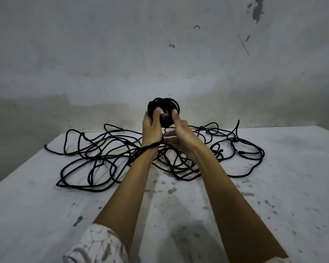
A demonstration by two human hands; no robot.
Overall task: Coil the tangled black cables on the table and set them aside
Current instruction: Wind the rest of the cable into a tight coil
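A small round coil of black cable (167, 104) is held up above the table, in front of the wall. My left hand (152, 128) grips its left side, thumb on the front. My right hand (179, 133) pinches its right side with thumb up and fingers curled. A strand runs from the coil across my left wrist (149, 148) down into the tangle. The tangled black cables (106, 149) sprawl in loose loops over the far half of the white table (46, 205), to both sides of my arms.
The table's far edge (273, 127) meets a stained grey wall (160, 54). The left table edge runs diagonally toward me. The near table surface carries dark paint flecks. A patterned white sleeve (95, 247) covers my left upper forearm.
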